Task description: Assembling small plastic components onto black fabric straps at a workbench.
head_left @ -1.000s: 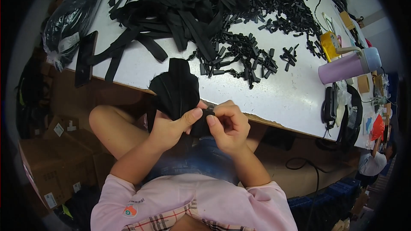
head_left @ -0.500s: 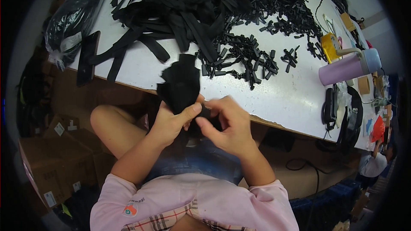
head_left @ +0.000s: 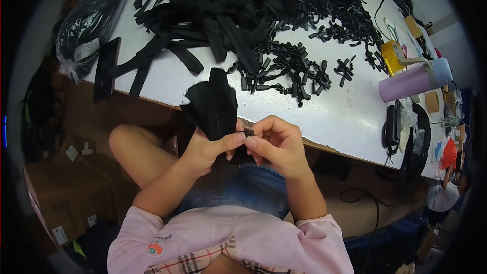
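Keep your left hand point(head_left: 205, 149) closed around the fanned bundle of black straps point(head_left: 213, 102), held just below the table edge point(head_left: 324, 147). Your right hand point(head_left: 276, 144) pinches a small black clip point(head_left: 248, 132) at the bundle's base; align it squarely. Left, cardboard boxes point(head_left: 66, 193) carry white labels. Beyond, a black plastic bag point(head_left: 89, 18) bears a white label.
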{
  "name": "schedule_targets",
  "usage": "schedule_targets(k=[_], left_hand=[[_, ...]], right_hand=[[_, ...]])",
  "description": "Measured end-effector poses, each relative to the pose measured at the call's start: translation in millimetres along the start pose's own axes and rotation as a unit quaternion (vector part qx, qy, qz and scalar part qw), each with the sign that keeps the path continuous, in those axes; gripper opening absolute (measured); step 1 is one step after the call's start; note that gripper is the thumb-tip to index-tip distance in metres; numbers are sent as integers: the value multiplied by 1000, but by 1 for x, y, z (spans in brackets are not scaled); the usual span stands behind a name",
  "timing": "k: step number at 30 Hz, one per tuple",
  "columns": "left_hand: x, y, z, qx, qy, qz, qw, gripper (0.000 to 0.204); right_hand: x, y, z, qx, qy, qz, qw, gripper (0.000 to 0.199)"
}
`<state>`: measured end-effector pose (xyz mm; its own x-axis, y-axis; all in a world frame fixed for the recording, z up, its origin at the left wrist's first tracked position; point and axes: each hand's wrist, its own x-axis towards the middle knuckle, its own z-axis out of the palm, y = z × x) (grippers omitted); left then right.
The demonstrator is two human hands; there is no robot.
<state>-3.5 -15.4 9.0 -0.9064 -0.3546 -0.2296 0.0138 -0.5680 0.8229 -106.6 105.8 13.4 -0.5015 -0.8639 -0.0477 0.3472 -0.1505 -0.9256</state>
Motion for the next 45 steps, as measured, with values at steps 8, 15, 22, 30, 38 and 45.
schedule_targets(k=[8,15,22,30,38,45], left_hand=[[1,-2,8,-55,23,-24,998,18],[-2,-15,6,224,20,175,959,14],[8,-20,-3,373,-117,428,815,16],[6,-4,8,-146,33,-61,987,15],[6,-3,8,-137,19,-56,989,19],[4,-14,11,36,61,41,997,19]], right_hand=[[-4,14,12,14,88,-27,996,8],[-6,20,1,111,85,8,990,6],[-12,10,3,223,82,82,968,9],[1,-9,-26,-627,203,-297,691,19],[-2,-15,-43,-718,180,-202,641,21],[3,-5,-42,-471,236,-179,831,17]])
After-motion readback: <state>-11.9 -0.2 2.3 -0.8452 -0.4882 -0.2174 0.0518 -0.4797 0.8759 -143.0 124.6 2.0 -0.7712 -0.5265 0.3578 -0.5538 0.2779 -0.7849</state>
